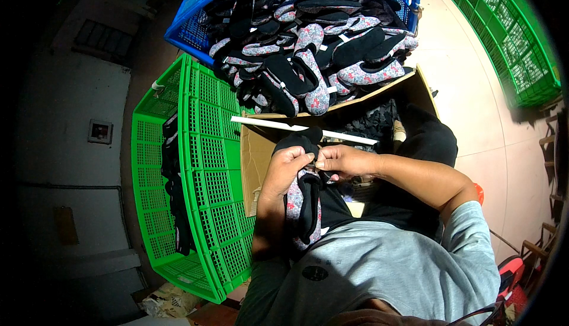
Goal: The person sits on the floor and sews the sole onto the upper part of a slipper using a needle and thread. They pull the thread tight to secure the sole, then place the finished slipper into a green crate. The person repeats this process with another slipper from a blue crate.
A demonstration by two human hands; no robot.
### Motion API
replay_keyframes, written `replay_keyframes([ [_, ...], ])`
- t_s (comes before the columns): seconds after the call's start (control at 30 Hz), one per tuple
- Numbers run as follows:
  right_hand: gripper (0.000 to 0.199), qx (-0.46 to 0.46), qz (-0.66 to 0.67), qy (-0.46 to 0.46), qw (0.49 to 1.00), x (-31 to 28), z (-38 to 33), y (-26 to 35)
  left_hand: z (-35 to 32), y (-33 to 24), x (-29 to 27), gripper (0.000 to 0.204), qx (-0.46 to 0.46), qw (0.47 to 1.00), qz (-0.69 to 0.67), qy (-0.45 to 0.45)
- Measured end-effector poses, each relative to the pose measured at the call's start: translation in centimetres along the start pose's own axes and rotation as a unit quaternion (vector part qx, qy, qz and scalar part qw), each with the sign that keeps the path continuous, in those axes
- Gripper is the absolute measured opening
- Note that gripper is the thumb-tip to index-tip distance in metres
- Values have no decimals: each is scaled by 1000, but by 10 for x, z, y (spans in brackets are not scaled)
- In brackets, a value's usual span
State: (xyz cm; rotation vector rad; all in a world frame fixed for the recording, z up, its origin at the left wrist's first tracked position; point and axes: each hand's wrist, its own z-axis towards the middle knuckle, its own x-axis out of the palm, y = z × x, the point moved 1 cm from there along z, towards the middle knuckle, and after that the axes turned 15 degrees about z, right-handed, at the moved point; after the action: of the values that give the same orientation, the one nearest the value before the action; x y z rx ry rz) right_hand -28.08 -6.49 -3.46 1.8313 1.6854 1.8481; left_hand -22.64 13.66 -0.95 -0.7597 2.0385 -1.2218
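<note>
A floral-print slipper (294, 198) with a black lining and black sole lies over my lap, its toe pointing away from me. My left hand (283, 173) is closed on it, thumb pressed near the middle of its edge. Close beside that thumb, my right hand (349, 161) pinches at the slipper's edge with thumb and forefinger. Whatever is between those fingertips is dark and too small to make out. Part of the slipper is hidden under my left hand.
A cardboard box (252, 160) holding black scraps stands between my legs, a white strip (296, 126) across it. Beyond it, a blue crate (189, 27) is heaped with similar slippers. A green crate (204, 178) stands at left, another green crate (504, 36) at far right.
</note>
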Motion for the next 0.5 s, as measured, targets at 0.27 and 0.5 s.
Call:
replay_keyframes([
  [0.27,18,28,19,18,999,-4,-9,11,8,-8,0,19,1,999,22,-39],
  [0.5,18,36,12,27,999,1,-19,17,-23,-32,0,22,95,952,184,-225],
])
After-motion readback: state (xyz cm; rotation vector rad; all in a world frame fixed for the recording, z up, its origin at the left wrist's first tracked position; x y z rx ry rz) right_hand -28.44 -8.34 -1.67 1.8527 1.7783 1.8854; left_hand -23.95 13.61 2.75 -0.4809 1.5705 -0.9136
